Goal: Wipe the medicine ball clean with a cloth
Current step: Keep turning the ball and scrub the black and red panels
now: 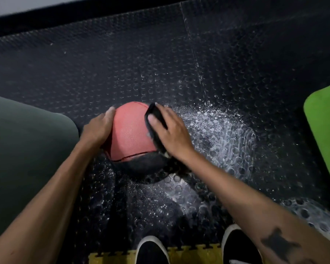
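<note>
A red and black medicine ball sits on the dark studded floor mat in the middle of the view. My left hand lies flat against the ball's left side, fingers straight along the curve. My right hand presses a dark cloth against the ball's upper right side, with the thumb and fingers spread over it. A loose end of the cloth hangs down below my right wrist.
White dusty smears cover the mat to the right of the ball. A dark green mat lies at the left, a bright green mat at the right edge. My two black shoes stand at the bottom beside a yellow mat border.
</note>
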